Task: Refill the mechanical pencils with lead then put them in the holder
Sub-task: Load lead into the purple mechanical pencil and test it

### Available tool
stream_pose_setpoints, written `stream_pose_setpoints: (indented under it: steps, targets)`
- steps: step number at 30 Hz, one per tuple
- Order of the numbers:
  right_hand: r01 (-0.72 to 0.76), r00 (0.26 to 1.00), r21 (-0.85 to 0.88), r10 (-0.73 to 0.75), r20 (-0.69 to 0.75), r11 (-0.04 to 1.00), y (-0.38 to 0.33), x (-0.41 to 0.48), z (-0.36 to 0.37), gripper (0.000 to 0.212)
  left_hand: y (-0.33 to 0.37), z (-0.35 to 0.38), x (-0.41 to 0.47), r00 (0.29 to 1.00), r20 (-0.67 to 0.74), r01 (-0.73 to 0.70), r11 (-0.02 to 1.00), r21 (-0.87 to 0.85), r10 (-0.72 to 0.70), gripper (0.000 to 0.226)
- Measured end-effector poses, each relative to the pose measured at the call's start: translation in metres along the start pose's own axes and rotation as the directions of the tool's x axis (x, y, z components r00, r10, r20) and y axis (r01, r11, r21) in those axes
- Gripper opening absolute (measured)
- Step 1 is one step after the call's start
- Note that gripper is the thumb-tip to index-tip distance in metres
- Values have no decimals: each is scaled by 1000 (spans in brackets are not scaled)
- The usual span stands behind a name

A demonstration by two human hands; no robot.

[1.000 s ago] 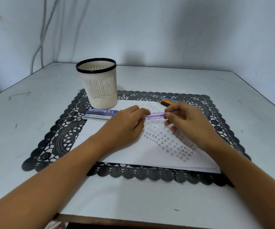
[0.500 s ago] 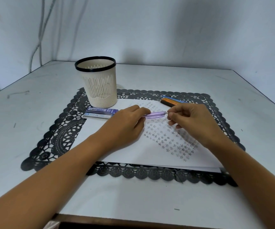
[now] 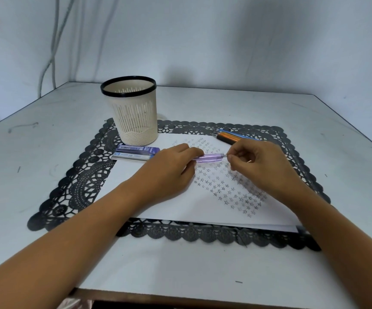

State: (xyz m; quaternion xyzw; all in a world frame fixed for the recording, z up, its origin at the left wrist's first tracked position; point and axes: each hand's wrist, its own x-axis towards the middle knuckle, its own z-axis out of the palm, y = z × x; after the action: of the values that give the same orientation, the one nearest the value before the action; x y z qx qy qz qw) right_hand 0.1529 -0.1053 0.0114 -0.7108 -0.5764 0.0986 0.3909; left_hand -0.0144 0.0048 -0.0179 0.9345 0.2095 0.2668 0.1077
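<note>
A translucent purple mechanical pencil (image 3: 209, 157), slim and smooth, is held nearly level over the middle of a white paper sheet (image 3: 180, 206) printed with rows of small grey stars. Its left end is enclosed by the left grip (image 3: 169, 168), whose fingers are curled round the barrel, so that end is hidden. At the other end, a thin sliver (image 3: 225, 155) projecting from the barrel is pinched between thumb and forefinger of the right grip (image 3: 261, 166); whether it is lead or the pencil's own tip cannot be made out. A round cream plastic holder (image 3: 133, 117), black-rimmed, with slotted walls and a fine mesh base, is set upright at the far left corner of the sheet. Just in front of it two flat lead cases (image 3: 136, 152) are laid side by side, one violet, one pale, both marked 2B. Orange and blue pencils (image 3: 229, 137) are seen beyond the right grip, partly covered by it. A black lace placemat (image 3: 80, 181) with scalloped edges is spread under the sheet. The bench (image 3: 46, 121) is pale grey and scuffed, with a brown front edge. Pale blue-grey walls are met in a corner, where cables (image 3: 53, 52) are hung. Something pinkish (image 3: 73, 304) is cut off at the bottom edge.
</note>
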Motion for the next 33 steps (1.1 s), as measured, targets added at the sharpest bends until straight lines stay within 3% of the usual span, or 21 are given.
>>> stream_pose_setpoints:
  steps: [18,24,33]
  targets:
    - [-44,996,-32,41,-84,999,11,6,-5,11,-1,-1,-1,999,-8,49,999,18,-49,25]
    - [-56,995,-196,38,-94,979,15,5,6,8,-4,6,0,998,27,-55,997,58,53,25]
    - [-5,999,-326,-7,-34,945,17,6,8,8,-4,9,1,998,45,-59,992,113,54,30]
